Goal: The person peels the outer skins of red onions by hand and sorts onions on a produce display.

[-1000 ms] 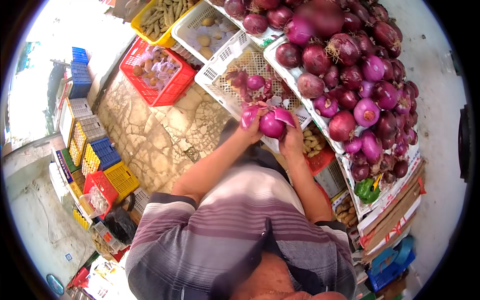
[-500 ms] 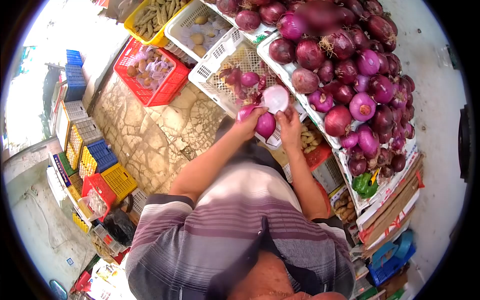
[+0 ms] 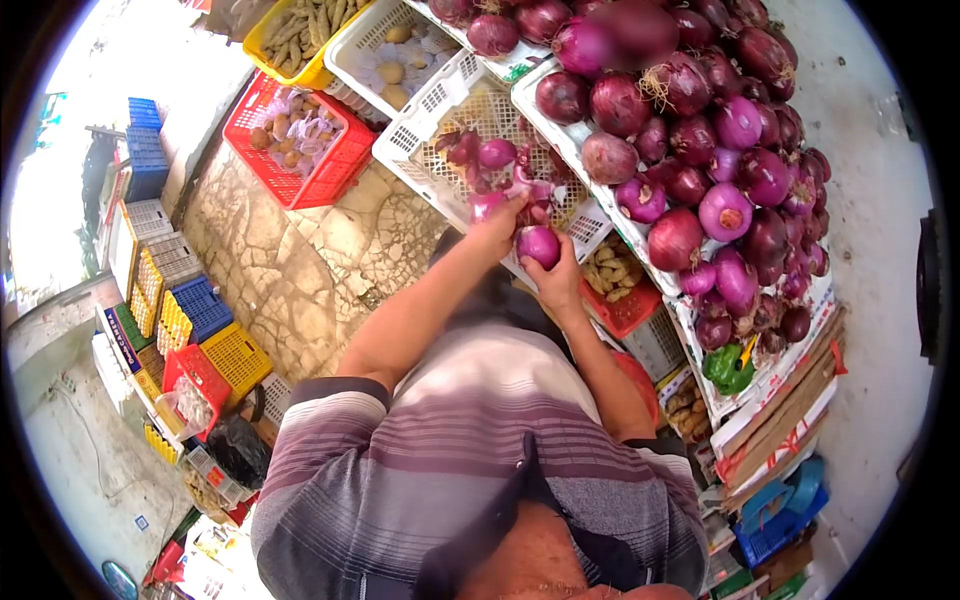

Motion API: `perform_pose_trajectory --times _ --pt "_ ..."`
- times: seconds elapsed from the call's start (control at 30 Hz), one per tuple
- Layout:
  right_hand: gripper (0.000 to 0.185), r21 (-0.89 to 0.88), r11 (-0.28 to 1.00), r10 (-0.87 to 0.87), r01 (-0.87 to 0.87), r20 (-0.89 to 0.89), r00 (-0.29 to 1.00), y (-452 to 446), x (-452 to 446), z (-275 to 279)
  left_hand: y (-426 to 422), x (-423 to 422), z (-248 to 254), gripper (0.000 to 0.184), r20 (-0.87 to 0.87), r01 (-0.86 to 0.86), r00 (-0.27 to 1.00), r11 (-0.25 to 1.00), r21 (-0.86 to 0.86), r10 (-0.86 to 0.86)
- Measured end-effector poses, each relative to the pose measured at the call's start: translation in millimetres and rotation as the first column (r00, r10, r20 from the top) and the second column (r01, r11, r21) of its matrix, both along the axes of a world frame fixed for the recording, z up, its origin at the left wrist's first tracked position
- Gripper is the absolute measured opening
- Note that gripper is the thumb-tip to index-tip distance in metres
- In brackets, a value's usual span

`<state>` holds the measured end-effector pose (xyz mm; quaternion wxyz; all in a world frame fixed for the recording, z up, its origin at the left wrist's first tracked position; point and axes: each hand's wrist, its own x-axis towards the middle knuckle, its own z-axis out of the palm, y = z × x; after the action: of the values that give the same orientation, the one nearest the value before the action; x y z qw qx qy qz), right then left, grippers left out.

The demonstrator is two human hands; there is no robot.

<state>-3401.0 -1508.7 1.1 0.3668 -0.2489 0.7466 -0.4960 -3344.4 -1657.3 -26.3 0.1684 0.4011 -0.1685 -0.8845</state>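
Observation:
Over the near edge of a white crate (image 3: pixel 405 142), my left hand (image 3: pixel 497 228) is closed on purple onion skin (image 3: pixel 487 205). Just to its right my right hand (image 3: pixel 556 275) holds a shiny purple onion (image 3: pixel 538 247), fingers wrapped round its lower side. Inside the crate lie a small onion (image 3: pixel 497 153) and loose dark red skins (image 3: pixel 462 148). A big pile of red onions (image 3: pixel 692 140) fills the white tray to the right of the crate.
A red crate (image 3: pixel 340 165) and a white crate (image 3: pixel 350 45) of wrapped produce stand beyond, with a yellow crate (image 3: pixel 262 50) of long roots. A green pepper (image 3: pixel 727 371) lies below the pile. Ginger (image 3: pixel 612 270) sits at my right. Stacked crates (image 3: pixel 235 360) line the left.
The pale piece of skin has left my right hand, which has moved down and left and now holds the onion. My left hand has shifted slightly up, onto the skin.

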Motion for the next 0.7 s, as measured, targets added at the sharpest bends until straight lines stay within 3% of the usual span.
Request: perform_pose_trajectory --times 0.03,0.13,0.17,0.27,0.3,0.4,0.43,0.53,0.6,0.67,0.7 --pt "0.070 -0.033 0.999 -0.018 0.018 -0.013 1.000 2.9 1.4 -6.4 -9.8 -3.4 -0.1 0.025 -0.020 0.011 1.000 0.999 -0.042 -0.012" --pt "0.074 -0.099 0.992 -0.083 0.078 -0.044 0.996 8.5 -0.1 -11.3 -31.1 -9.0 4.5 0.035 0.084 0.132 0.986 0.983 0.128 -0.143" --pt "0.075 -0.102 0.990 -0.104 0.099 -0.043 0.994 7.9 0.0 -7.8 -32.3 -5.6 -26.6 0.049 0.087 0.236 0.966 0.968 0.087 -0.244" --pt "0.077 -0.126 0.981 -0.152 0.146 -0.045 0.987 2.0 -2.1 -1.5 -25.9 8.6 21.9 0.061 0.280 0.438 0.847 0.891 0.116 -0.453" --pt "0.077 -0.132 0.978 -0.170 0.162 -0.048 0.984 1.5 -3.2 0.2 -15.3 13.6 26.0 0.075 0.330 0.439 0.855 0.897 -0.050 -0.401" --pt "0.077 -0.102 0.980 -0.183 0.172 -0.108 0.977 -3.2 -3.1 5.6 7.2 21.7 57.1 0.081 0.335 0.472 0.846 0.875 -0.107 -0.415" --pt "0.075 -0.101 0.980 -0.187 0.172 -0.171 0.967 -5.3 -2.0 3.0 7.3 22.8 61.6 0.072 0.311 0.456 0.856 0.886 -0.079 -0.413" --pt "0.071 -0.104 0.980 -0.173 0.170 -0.021 0.985 -19.7 3.8 10.0 21.9 22.3 19.4 0.056 0.097 0.423 0.906 0.869 -0.258 -0.413" --pt "0.065 -0.113 0.990 -0.117 0.088 -0.278 0.953 -20.7 1.7 -1.6 25.4 14.5 29.9 0.044 0.128 0.291 0.956 0.921 -0.261 -0.266" --pt "0.049 -0.211 0.977 -0.121 0.036 -0.403 0.907 -22.6 -7.9 21.3 14.3 20.5 28.0 0.038 0.056 0.258 0.966 0.953 -0.161 -0.252" --pt "0.040 -0.297 0.955 -0.129 0.013 -0.376 0.918 -22.3 -10.9 24.4 10.0 23.3 25.0 0.039 -0.011 0.247 0.968 0.956 -0.158 -0.252"
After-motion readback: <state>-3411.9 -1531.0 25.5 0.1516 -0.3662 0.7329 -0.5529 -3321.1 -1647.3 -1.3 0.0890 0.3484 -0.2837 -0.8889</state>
